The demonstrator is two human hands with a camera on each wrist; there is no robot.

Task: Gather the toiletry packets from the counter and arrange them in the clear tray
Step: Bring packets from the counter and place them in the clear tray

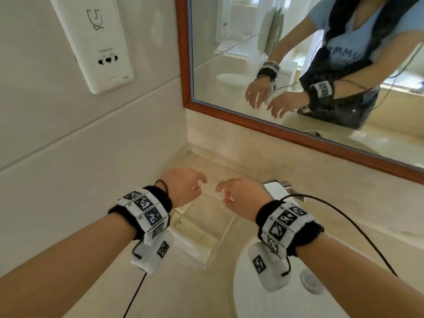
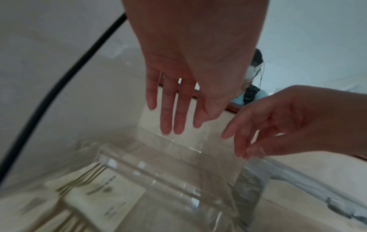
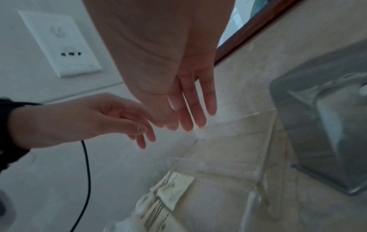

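1. Neither hand holds anything: the left hand [image 1: 183, 187] hangs over the far end of the clear tray [image 1: 226, 232] with its fingers [image 2: 165, 109] straight and slightly spread, and the right hand [image 1: 243, 198] hangs just beside it with fingers loosely bent and apart.
2. Both hands sit above the tray's far rim; whether a fingertip touches the clear wall cannot be told, since the acrylic edge is nearly invisible and the wrist views are blurred.
3. Tray position: it stands on the beige counter [image 1: 321, 203] in the corner, near the tiled wall, with a chrome tissue box [image 3: 325, 125] just beside it on the right.
4. Toiletry packets [image 1: 195, 230], cream with thin striped ends, lie in the near part of the tray; the right wrist view shows a few overlapping packets [image 3: 174, 190] there, some at an angle to each other.
5. Far half of the tray appears bare.
6. No loose packets show on the visible counter, though much of it lies outside the frames or under the arms.
7. My judgement: gathering looks largely finished, and what remains is arranging, that is squaring the overlapping packets or settling the tray in its place.
8. A mirror [image 1: 298, 65] and a wall socket plate [image 1: 96, 42] stand behind, untouched.
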